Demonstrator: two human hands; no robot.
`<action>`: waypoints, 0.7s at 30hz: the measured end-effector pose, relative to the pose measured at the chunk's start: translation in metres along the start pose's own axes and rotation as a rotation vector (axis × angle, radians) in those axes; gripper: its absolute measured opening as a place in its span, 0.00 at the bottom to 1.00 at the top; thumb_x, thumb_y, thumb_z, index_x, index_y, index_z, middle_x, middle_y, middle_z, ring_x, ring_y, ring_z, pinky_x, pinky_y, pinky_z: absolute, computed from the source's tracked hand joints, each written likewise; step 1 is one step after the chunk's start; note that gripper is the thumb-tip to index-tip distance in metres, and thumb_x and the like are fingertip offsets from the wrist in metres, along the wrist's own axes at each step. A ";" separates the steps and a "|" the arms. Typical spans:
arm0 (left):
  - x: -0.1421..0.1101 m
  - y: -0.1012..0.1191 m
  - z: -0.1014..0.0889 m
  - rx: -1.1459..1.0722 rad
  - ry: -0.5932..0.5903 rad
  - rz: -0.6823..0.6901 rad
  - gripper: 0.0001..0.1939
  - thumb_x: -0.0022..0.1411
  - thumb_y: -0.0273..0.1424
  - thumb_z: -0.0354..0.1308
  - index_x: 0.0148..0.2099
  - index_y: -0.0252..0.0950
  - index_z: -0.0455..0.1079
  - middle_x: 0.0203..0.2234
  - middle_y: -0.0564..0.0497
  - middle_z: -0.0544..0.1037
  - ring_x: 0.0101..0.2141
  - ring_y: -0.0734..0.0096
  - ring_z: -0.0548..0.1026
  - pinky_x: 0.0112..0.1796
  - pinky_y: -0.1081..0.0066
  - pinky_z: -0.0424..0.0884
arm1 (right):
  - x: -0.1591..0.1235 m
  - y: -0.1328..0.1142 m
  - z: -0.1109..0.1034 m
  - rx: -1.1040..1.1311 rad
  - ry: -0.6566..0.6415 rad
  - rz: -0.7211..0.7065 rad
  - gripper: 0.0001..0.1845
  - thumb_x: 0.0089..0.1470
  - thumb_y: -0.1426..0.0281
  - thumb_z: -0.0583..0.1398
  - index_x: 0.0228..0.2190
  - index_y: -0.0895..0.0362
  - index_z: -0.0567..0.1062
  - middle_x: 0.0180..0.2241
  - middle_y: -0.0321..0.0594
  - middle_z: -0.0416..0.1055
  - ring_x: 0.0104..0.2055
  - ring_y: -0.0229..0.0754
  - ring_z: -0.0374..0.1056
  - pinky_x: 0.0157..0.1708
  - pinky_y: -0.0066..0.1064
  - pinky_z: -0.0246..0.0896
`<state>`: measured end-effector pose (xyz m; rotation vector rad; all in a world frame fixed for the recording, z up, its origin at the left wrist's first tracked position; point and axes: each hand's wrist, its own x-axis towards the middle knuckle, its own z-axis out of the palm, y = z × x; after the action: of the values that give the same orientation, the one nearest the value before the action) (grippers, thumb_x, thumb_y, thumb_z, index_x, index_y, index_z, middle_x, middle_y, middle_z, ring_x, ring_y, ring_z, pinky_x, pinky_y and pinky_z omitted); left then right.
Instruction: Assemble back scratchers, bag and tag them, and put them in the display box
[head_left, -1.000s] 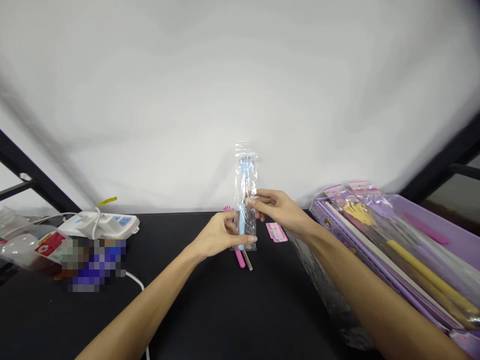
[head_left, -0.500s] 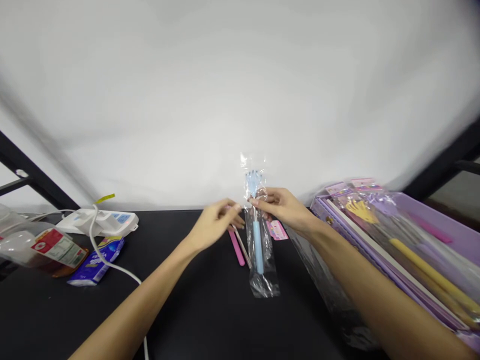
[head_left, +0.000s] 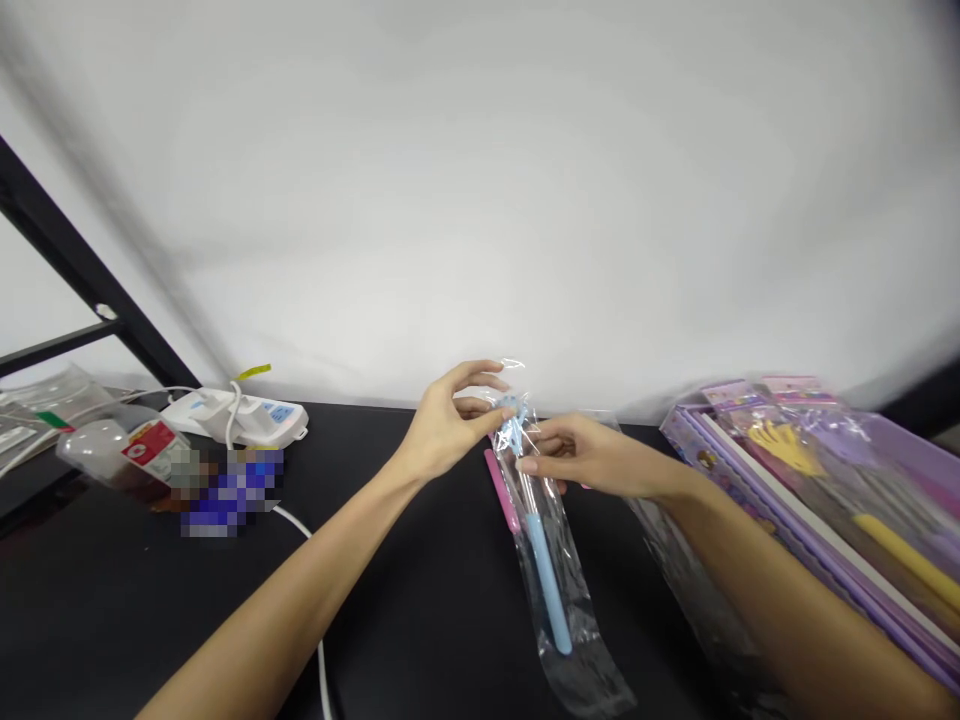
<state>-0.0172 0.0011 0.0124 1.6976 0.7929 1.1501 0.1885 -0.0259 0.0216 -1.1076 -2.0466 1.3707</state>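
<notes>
A light blue back scratcher with a hand-shaped head and a metal rod lies inside a clear plastic sleeve, tilted with its handle toward me. My left hand is closed about the head end, thumb on the blue claws and fingers curled at the sleeve's upper left. Lower down, my right hand pinches the sleeve at the rod, just below the head. A pink-handled stick rests on the black surface left of the sleeve, its upper part hidden behind my left hand and the sleeve.
At right, a purple box carries more bagged scratchers, including a yellow one. Clear plastic lies under my right forearm. Leftward are a white power strip with a cable, a bottle on its side and a blurred blue packet.
My left hand has come right and up onto the head end of the sleeve. The sleeved scratcher now slants more, its handle end nearer to me. The whole view has shifted slightly.
</notes>
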 end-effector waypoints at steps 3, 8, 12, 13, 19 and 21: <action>-0.001 -0.004 -0.001 -0.007 -0.036 -0.010 0.28 0.55 0.30 0.65 0.57 0.41 0.63 0.55 0.46 0.69 0.23 0.87 0.69 0.31 0.74 0.71 | -0.009 0.001 -0.023 -0.157 0.060 0.080 0.19 0.56 0.55 0.59 0.36 0.57 0.79 0.29 0.42 0.76 0.28 0.42 0.70 0.28 0.31 0.63; -0.004 -0.011 0.001 0.010 -0.151 -0.071 0.35 0.54 0.29 0.65 0.62 0.46 0.56 0.61 0.44 0.63 0.26 0.84 0.74 0.33 0.72 0.73 | -0.022 0.023 -0.057 -0.651 0.222 0.299 0.25 0.48 0.55 0.64 0.43 0.59 0.77 0.36 0.46 0.76 0.39 0.49 0.71 0.40 0.36 0.63; -0.008 -0.016 0.007 0.017 -0.236 -0.112 0.36 0.55 0.30 0.65 0.63 0.48 0.55 0.62 0.42 0.60 0.25 0.84 0.74 0.32 0.72 0.73 | -0.022 0.043 -0.060 -0.837 0.128 0.377 0.32 0.38 0.57 0.68 0.45 0.57 0.76 0.45 0.50 0.70 0.47 0.54 0.67 0.46 0.39 0.62; -0.008 -0.016 0.008 0.017 -0.246 -0.119 0.36 0.55 0.30 0.65 0.63 0.48 0.54 0.62 0.42 0.60 0.25 0.84 0.74 0.31 0.72 0.72 | -0.021 0.046 -0.058 -0.844 0.127 0.390 0.32 0.37 0.55 0.69 0.45 0.56 0.76 0.45 0.50 0.69 0.46 0.54 0.67 0.45 0.39 0.62; -0.013 -0.020 0.016 0.039 -0.269 -0.172 0.37 0.55 0.30 0.65 0.63 0.49 0.54 0.62 0.42 0.60 0.25 0.84 0.74 0.30 0.73 0.72 | -0.015 0.058 -0.054 -0.826 0.162 0.395 0.28 0.35 0.56 0.70 0.38 0.55 0.74 0.43 0.48 0.65 0.44 0.52 0.66 0.43 0.38 0.62; -0.014 -0.021 0.018 0.040 -0.274 -0.183 0.38 0.55 0.30 0.65 0.64 0.48 0.53 0.61 0.42 0.61 0.25 0.83 0.75 0.30 0.73 0.72 | -0.013 0.061 -0.055 -0.813 0.174 0.396 0.31 0.34 0.57 0.70 0.41 0.55 0.74 0.44 0.49 0.64 0.45 0.53 0.66 0.44 0.39 0.62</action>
<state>-0.0060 -0.0085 -0.0149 1.7302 0.7838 0.7624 0.2587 0.0052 -0.0106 -1.9624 -2.3842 0.5059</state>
